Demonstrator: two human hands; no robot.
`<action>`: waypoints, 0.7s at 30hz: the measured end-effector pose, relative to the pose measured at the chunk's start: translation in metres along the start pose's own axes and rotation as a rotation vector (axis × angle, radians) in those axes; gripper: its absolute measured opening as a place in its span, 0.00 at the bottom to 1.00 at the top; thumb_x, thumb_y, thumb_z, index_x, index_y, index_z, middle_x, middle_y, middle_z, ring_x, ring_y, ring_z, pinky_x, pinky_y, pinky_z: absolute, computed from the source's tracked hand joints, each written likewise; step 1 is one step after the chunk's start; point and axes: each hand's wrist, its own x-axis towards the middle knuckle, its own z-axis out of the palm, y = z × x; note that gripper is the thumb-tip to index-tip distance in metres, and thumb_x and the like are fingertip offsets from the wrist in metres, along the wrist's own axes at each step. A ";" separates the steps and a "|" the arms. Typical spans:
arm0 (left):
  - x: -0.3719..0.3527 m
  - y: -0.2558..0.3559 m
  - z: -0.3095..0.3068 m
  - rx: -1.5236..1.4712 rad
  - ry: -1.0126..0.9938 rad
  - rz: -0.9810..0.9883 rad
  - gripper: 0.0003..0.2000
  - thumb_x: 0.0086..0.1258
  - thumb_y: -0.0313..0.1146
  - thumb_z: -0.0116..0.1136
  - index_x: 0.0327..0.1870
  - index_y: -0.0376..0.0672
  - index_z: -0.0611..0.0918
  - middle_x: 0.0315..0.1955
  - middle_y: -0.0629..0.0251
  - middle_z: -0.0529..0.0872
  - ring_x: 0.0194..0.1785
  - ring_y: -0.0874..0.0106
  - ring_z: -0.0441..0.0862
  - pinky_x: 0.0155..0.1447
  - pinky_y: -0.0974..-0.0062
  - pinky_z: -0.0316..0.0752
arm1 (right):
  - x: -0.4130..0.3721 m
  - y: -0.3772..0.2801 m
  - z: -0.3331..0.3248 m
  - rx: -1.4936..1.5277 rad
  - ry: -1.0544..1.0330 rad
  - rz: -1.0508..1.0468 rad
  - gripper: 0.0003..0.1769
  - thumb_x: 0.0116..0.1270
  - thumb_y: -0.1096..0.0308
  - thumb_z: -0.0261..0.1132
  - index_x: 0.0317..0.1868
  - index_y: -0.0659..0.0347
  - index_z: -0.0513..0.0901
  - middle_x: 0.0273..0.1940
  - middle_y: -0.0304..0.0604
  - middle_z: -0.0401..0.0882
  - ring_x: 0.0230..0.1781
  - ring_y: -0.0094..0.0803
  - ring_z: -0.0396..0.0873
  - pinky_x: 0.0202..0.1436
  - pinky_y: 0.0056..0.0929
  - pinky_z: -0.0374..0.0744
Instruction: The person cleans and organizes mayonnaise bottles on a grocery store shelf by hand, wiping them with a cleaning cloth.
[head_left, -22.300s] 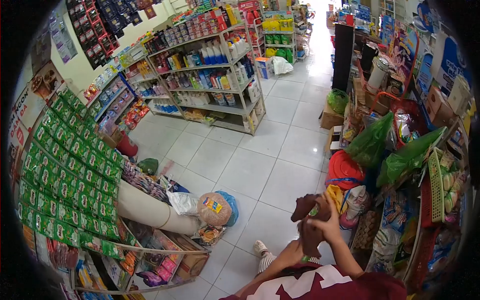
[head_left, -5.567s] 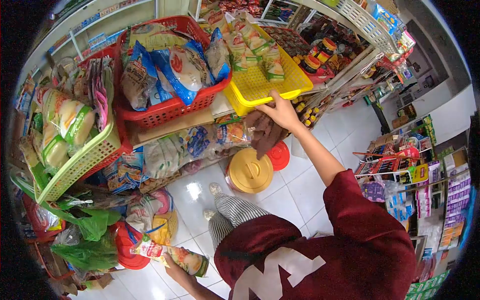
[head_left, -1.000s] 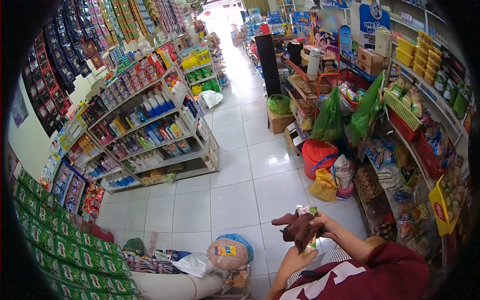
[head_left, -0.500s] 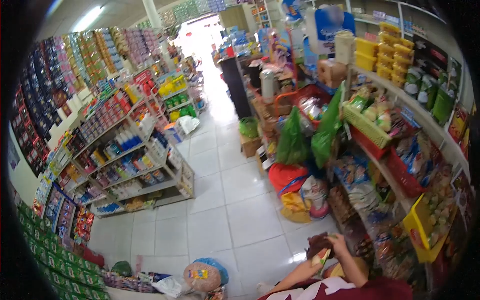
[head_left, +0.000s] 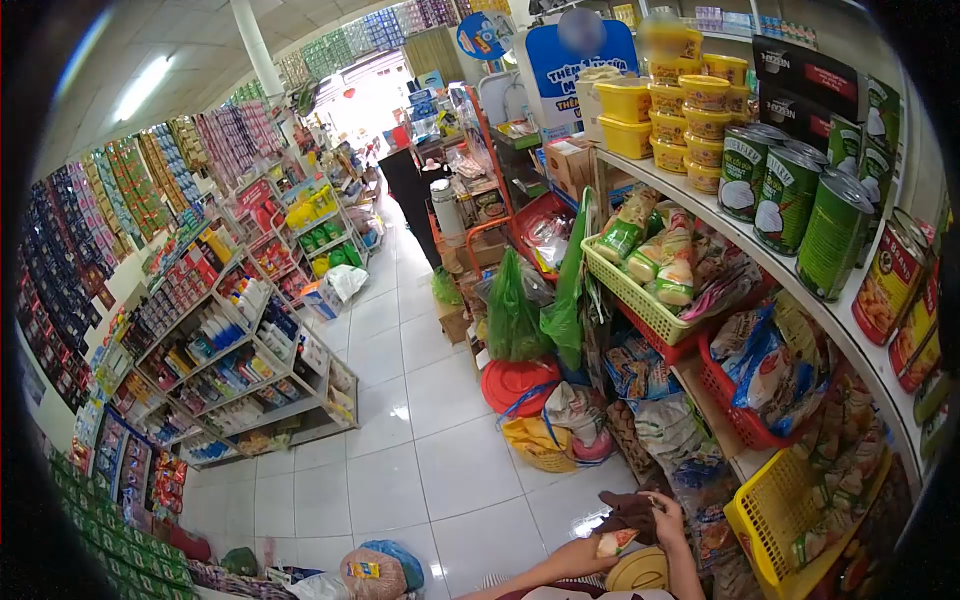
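At the lower right, my left hand (head_left: 590, 556) is closed on a small packet (head_left: 615, 542) with red, white and green print. Just beside it, my right hand (head_left: 668, 518) pinches a dark brown cloth (head_left: 627, 512), which bunches up above the packet. A round yellow object (head_left: 640, 572) shows under my wrists, partly covered by my arms. To the right, a yellow basket (head_left: 765, 520) stands tilted on the low shelf, with several packets of similar colours (head_left: 838, 485) next to and in it.
A green crate (head_left: 640, 290) of bagged goods and a red basket (head_left: 735, 400) sit on the right shelving. Cans (head_left: 835, 235) and yellow tubs (head_left: 705, 120) line the upper shelf. Green bags (head_left: 515, 310) hang above a red lid (head_left: 515, 385). Tiled floor (head_left: 385, 480) runs left to a bottle rack (head_left: 235, 375).
The view has turned right and nearer the shelves, so the shelf goods look larger. Both hands stay close together at the lower right, still with the packet and the brown cloth.
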 end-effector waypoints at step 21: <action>-0.120 -0.102 -0.059 -0.206 0.402 -0.275 0.28 0.51 0.53 0.51 0.43 0.35 0.69 0.30 0.45 0.78 0.37 0.51 0.76 0.43 0.62 0.69 | 0.036 0.123 0.181 0.559 -0.240 0.454 0.15 0.61 0.68 0.51 0.48 0.63 0.66 0.43 0.49 0.71 0.42 0.40 0.74 0.43 0.39 0.76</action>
